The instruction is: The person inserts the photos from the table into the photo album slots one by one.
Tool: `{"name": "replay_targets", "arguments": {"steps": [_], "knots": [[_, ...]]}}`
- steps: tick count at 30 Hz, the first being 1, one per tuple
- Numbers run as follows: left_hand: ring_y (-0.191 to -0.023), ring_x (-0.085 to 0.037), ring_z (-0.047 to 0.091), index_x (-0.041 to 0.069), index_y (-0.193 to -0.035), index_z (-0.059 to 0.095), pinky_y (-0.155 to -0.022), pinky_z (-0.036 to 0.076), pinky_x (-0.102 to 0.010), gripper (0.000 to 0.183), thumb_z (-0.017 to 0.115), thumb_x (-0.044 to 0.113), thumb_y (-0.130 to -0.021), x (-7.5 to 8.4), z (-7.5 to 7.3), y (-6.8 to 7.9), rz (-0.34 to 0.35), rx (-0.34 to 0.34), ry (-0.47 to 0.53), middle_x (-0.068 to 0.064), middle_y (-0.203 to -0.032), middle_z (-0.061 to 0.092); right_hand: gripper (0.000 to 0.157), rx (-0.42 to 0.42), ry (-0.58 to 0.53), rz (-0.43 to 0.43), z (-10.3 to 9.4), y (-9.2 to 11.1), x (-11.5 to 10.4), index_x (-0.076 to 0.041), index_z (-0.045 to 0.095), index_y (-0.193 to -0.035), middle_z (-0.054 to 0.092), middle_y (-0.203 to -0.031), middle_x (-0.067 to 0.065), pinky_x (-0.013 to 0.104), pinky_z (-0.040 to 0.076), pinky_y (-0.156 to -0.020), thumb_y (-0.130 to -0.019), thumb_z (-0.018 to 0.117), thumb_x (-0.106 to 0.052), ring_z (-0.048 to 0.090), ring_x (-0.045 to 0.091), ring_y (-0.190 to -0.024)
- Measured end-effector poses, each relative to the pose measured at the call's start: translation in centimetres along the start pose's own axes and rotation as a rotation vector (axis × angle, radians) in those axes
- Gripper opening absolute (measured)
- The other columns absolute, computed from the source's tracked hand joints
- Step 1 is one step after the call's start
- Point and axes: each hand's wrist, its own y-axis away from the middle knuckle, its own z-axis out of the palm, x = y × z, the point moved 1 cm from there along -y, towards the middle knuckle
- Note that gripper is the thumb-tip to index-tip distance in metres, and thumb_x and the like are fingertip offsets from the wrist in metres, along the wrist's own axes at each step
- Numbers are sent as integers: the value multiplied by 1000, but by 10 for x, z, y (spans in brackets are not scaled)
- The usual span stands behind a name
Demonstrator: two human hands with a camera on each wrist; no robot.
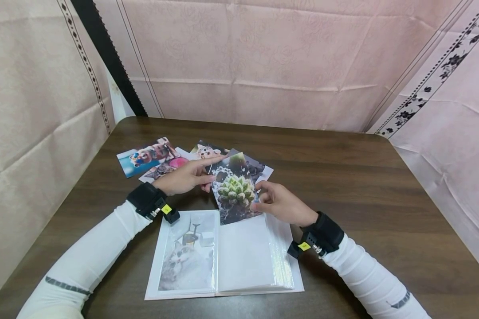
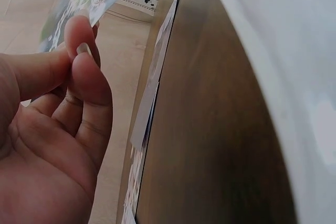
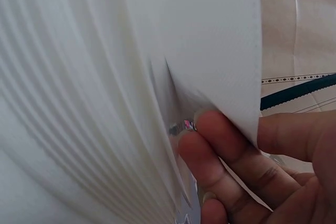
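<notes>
A photo of a green succulent (image 1: 236,190) is tilted over the top edge of an open white photo album (image 1: 155,279). My left hand (image 1: 185,177) pinches the photo at its left side; in the left wrist view the thumb and fingers (image 2: 92,80) meet at its edge. At the photo's right side is my right hand (image 1: 283,201). In the right wrist view its fingers (image 3: 202,161) and thumb pinch the edge of a white album page (image 3: 220,40). On the album's left page a cloudy sleeve covers a picture (image 1: 187,261).
Several loose photos lie behind my left hand, among them a blue-edged one (image 1: 147,156) and one with a cat (image 1: 207,151). The brown table (image 1: 363,186) extends to the right. Pink curtains (image 1: 263,66) hang behind it.
</notes>
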Motion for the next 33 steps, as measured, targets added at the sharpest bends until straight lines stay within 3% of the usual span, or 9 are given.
{"name": "replay_targets", "arguments": {"steps": [5,11,18,25,30,33], "knots": [[-69,-32,60,43,-149,30,-65,52,-37,64,59,30,-93,-1,2,0,0,-22,-16,-16,-83,61,47,4,1,-8,0,0,1,-2,47,-127,64,-76,4,29,36,-59,-88,68,-16,51,28,-66],[-68,-32,60,42,-150,29,-64,51,-35,66,59,29,-93,1,5,2,17,-60,-16,-14,-78,62,49,-7,-18,-22,1,0,3,-1,44,-130,66,-77,4,32,41,-69,-89,66,-16,56,25,-70],[-69,-32,60,33,-152,28,-64,51,-32,66,59,27,-94,4,8,3,48,-96,20,-15,-82,62,51,-9,-21,-34,2,0,2,0,43,-132,66,-78,4,33,41,-69,-89,66,-16,56,23,-71],[-71,-33,59,35,-151,31,-61,46,-30,62,57,24,-96,4,9,2,27,-118,22,-14,-82,62,52,-1,-17,-36,3,0,3,0,43,-131,62,-73,5,32,41,-66,-88,67,-17,53,27,-68],[-74,-35,59,36,-150,31,-66,51,-34,61,54,18,-97,5,11,2,24,-160,41,-10,-111,64,53,-4,-29,-36,3,0,3,0,42,-132,64,-75,5,32,41,-69,-89,67,-18,56,24,-70],[-75,-34,59,35,-151,31,-67,51,-35,60,53,17,-98,5,11,2,29,-179,39,-9,-115,63,53,-8,-35,-41,3,0,4,1,41,-133,66,-77,5,31,40,-67,-89,66,-16,56,22,-70]]}}
